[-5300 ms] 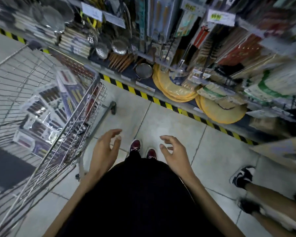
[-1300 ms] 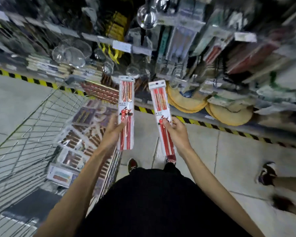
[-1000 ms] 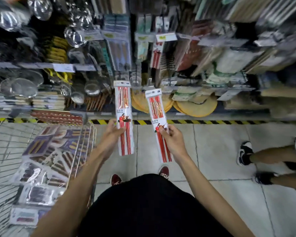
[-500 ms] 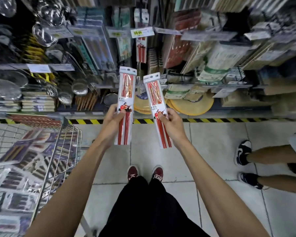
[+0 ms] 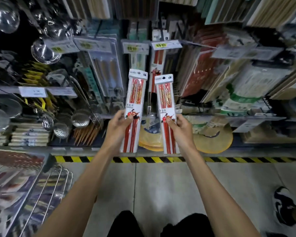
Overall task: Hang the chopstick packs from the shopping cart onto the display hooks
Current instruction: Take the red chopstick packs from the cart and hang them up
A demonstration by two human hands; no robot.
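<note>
My left hand (image 5: 118, 129) grips a clear pack of red chopsticks (image 5: 135, 98) near its middle and holds it upright. My right hand (image 5: 179, 128) pinches a second, matching red chopstick pack (image 5: 166, 98) beside it. Both packs have white header cards with a hang hole at the top. Right behind them, a same-looking red pack hangs on a display hook (image 5: 158, 64) under a yellow price tag (image 5: 164, 45). The wire shopping cart (image 5: 46, 190) at lower left holds several more chopstick packs (image 5: 9, 189).
Shelving full of hanging kitchenware faces me: metal ladles and strainers (image 5: 61, 129) at left, round woven mats (image 5: 212, 139) low on the right, bundled chopsticks above. A yellow-black striped strip (image 5: 229, 159) marks the shelf base. Another person's shoe (image 5: 282, 206) stands at the lower right.
Both hands took a red chopstick pack out of the cart, then raised them forward toward the hooks. The view has swung up from the cart to the shelf.
</note>
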